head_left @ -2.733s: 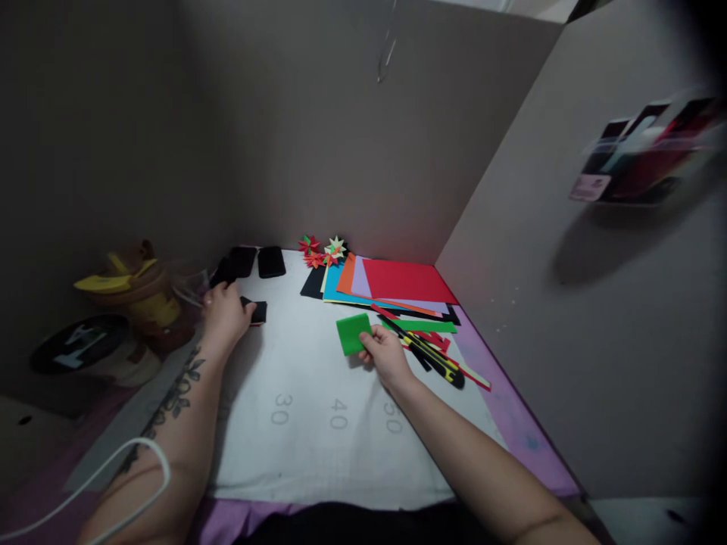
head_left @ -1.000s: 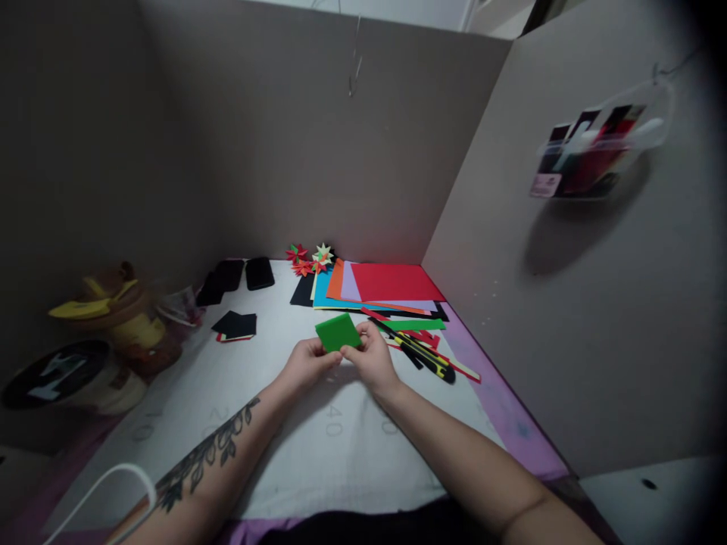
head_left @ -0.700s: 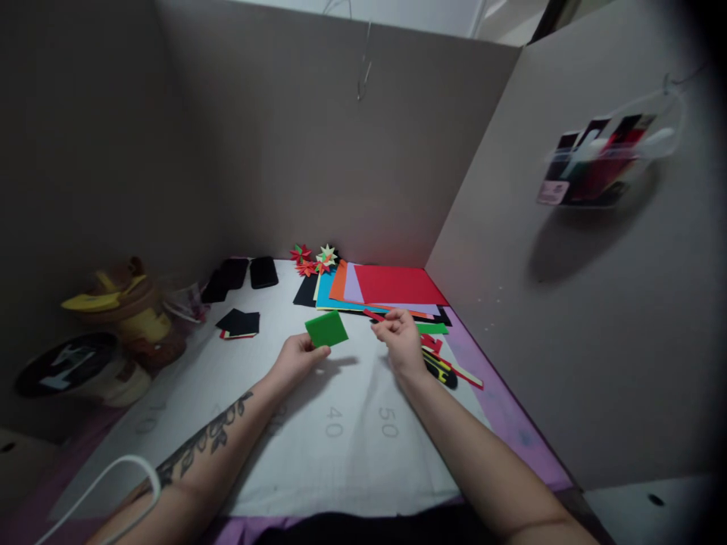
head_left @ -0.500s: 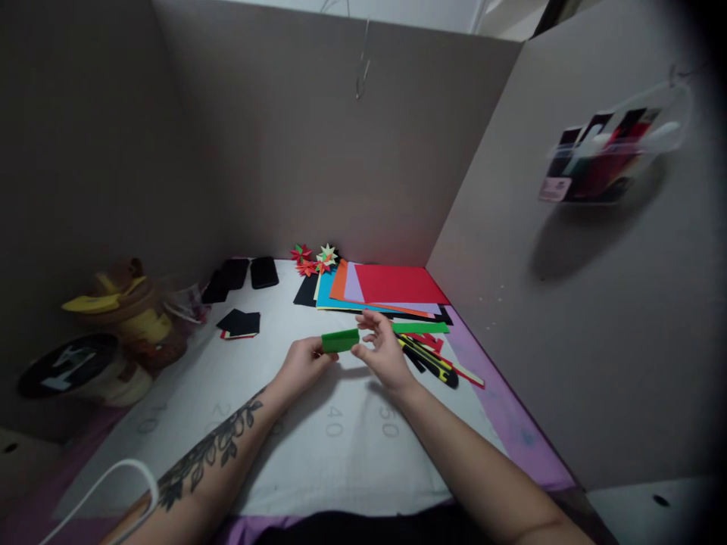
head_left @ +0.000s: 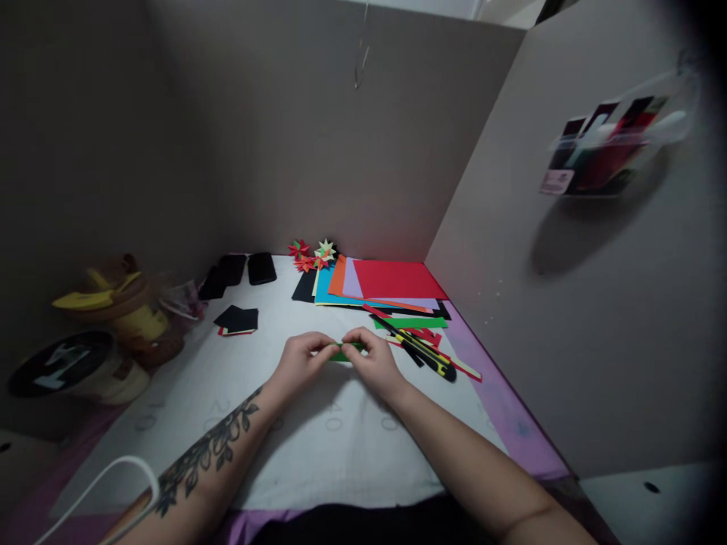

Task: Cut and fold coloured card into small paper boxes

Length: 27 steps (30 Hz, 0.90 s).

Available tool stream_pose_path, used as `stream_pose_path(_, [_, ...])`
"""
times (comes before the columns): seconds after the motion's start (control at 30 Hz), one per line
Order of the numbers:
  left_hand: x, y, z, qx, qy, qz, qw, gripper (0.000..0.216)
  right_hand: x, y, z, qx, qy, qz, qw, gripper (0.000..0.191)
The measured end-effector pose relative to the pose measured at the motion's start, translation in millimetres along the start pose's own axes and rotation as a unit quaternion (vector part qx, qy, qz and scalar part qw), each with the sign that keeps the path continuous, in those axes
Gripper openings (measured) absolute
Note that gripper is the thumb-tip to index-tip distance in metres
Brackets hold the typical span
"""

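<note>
A small folded piece of green paper (head_left: 339, 355) is held low over the middle of the white work surface. My left hand (head_left: 304, 358) pinches its left end between thumb and fingers. On its right end my right hand (head_left: 372, 359) has a matching pinch, so both thumbs nearly meet and cover much of the paper. Right of my right hand lies a black and yellow utility knife (head_left: 432, 358), on and beside red paper scraps. Just behind the knife is a flat green paper strip (head_left: 420, 322).
Coloured paper sheets (head_left: 397, 280) are stacked at the back, with folded paper stars (head_left: 305, 263) beside them. Black paper squares (head_left: 238, 318) lie on the left, near dark phone-like objects (head_left: 262, 269). Pots and a tub (head_left: 73, 365) stand far left. A clear pouch (head_left: 602, 151) hangs on the right wall.
My right hand has closed from loose, spread fingers into a pinch on the green paper. Both hands now sit closer together, and less of the paper shows.
</note>
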State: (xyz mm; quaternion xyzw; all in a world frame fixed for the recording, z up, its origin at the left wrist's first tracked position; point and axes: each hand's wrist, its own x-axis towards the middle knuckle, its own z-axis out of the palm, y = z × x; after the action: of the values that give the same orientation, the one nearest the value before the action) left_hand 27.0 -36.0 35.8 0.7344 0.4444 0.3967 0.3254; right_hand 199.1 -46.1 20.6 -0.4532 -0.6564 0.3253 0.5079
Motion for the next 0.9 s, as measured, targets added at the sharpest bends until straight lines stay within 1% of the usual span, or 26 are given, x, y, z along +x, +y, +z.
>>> stream_pose_path(0.07, [0,-2,-1,0.043,-0.023,0.027,0.998,0.021,-1,-1,-2,-0.069,-0.022,-0.066,0.995,0.008])
stream_pose_path(0.13, [-1,-2,-2,0.078,-0.042,0.043,0.995,0.023,-1,-2,-3,-0.133,-0.047,-0.116,0.983,0.011])
stream_pose_path(0.23, [-2,0,-3,0.109,-0.056,0.059,0.991,0.026,-1,-6,-3,-0.196,-0.087,-0.144,0.966,0.013])
stream_pose_path(0.33, [-3,4,-4,0.101,-0.027,0.056,0.993,0.025,0,-10,-1,-0.203,-0.101,-0.150,0.962,0.014])
stream_pose_path(0.43, [-2,4,-9,0.058,0.025,0.024,0.998,0.023,3,-11,-5,-0.176,-0.086,-0.133,0.972,0.013])
stream_pose_path(0.5, [1,0,-14,0.023,0.055,-0.008,0.998,0.024,6,-8,-13,-0.152,-0.067,-0.106,0.980,0.013])
stream_pose_path(0.57, [6,-7,-20,-0.024,0.100,-0.044,0.994,0.024,10,-5,-22,-0.111,-0.030,-0.062,0.991,0.015])
stream_pose_path(0.63, [10,-16,-22,-0.087,0.148,-0.075,0.982,0.024,13,-1,-27,-0.058,0.014,-0.015,0.998,0.017])
stream_pose_path(0.67, [11,-20,-22,-0.123,0.159,-0.087,0.976,0.024,14,1,-28,-0.032,0.027,0.003,0.999,0.017])
stream_pose_path(0.73, [14,-26,-17,-0.197,0.150,-0.110,0.963,0.027,13,3,-22,0.011,0.017,0.020,1.000,0.014])
stream_pose_path(0.8, [14,-29,-10,-0.262,0.131,-0.133,0.947,0.029,9,5,-9,0.031,-0.024,0.032,0.999,0.028])
stream_pose_path(0.83, [14,-29,-8,-0.289,0.124,-0.144,0.938,0.030,6,7,-3,0.031,-0.043,0.041,0.998,0.031])
stream_pose_path(0.9, [13,-26,-5,-0.331,0.109,-0.158,0.924,0.031,1,10,7,0.032,-0.062,0.068,0.995,0.022])
